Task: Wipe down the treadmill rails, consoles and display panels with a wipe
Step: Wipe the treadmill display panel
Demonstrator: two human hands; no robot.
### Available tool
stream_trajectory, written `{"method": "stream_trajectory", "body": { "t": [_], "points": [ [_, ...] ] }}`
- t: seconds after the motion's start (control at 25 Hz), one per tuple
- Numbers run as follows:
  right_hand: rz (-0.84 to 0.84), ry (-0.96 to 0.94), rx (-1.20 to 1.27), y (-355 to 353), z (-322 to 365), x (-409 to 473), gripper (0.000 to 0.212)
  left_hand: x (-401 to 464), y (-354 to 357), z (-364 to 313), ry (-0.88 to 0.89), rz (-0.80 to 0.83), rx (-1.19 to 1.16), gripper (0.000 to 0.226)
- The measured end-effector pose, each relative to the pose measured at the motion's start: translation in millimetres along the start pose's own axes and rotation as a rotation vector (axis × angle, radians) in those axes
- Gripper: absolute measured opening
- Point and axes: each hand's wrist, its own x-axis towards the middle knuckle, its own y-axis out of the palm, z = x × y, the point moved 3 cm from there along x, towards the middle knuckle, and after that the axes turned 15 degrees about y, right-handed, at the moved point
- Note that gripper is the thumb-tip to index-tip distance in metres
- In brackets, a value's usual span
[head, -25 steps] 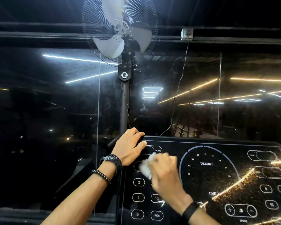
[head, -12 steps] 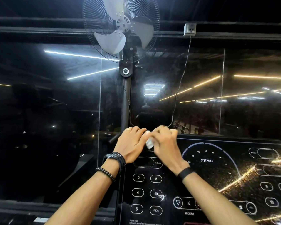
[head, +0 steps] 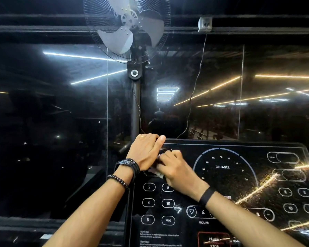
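The black treadmill console panel (head: 227,177) fills the lower right, with white printed buttons and a DISTANCE dial. My left hand (head: 145,151) grips the panel's top left corner, fingers curled over the edge. My right hand (head: 175,168) presses a small white wipe (head: 158,172) against the upper left part of the panel, just below my left hand. Most of the wipe is hidden under my fingers; only a crumpled edge shows.
A standing fan (head: 128,27) on a dark pole (head: 135,111) rises right behind the console's left corner. A dark glass wall (head: 61,104) with light reflections lies beyond. A thin cable (head: 194,90) hangs from a wall socket (head: 205,24).
My right hand with the wipe went up to the panel's top edge, then came back down a little. My left hand stayed on the corner.
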Motion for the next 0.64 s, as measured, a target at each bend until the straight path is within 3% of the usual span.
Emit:
{"method": "stream_trajectory", "body": {
  "t": [0.04,0.12,0.16,0.2,0.28,0.32,0.44,0.48,0.6,0.64],
  "points": [
    [0.014,0.059,0.021,-5,-12,0,0.011,0,1,0,-0.012,0.016,0.016,0.073],
    [-0.133,0.400,0.108,-21,-40,9,0.018,2,2,-3,-0.027,0.047,0.082,0.086],
    [-0.152,0.463,0.099,-23,-40,7,0.018,2,2,-6,-0.028,0.064,0.118,0.089],
    [-0.088,0.392,0.066,-19,-29,2,0.017,2,4,-7,-0.027,0.081,0.138,0.091],
    [0.016,0.060,-0.014,-7,-10,-21,0.020,0,7,-6,-0.027,0.097,0.142,0.091],
    [0.015,0.039,-0.015,-11,-18,-22,0.024,-1,7,-5,-0.033,0.095,0.146,0.090],
    [-0.165,0.475,0.115,-31,-59,-8,0.025,0,11,-7,-0.058,0.058,0.171,0.088],
    [-0.163,0.481,0.103,-30,-54,-8,0.024,1,12,-8,-0.065,0.053,0.178,0.088],
    [0.020,0.001,-0.010,-12,-18,-38,0.027,2,15,-7,-0.047,0.052,0.181,0.089],
    [0.031,-0.040,-0.029,-18,-25,-38,0.029,2,14,-8,-0.046,0.046,0.168,0.088]
  ]
}}
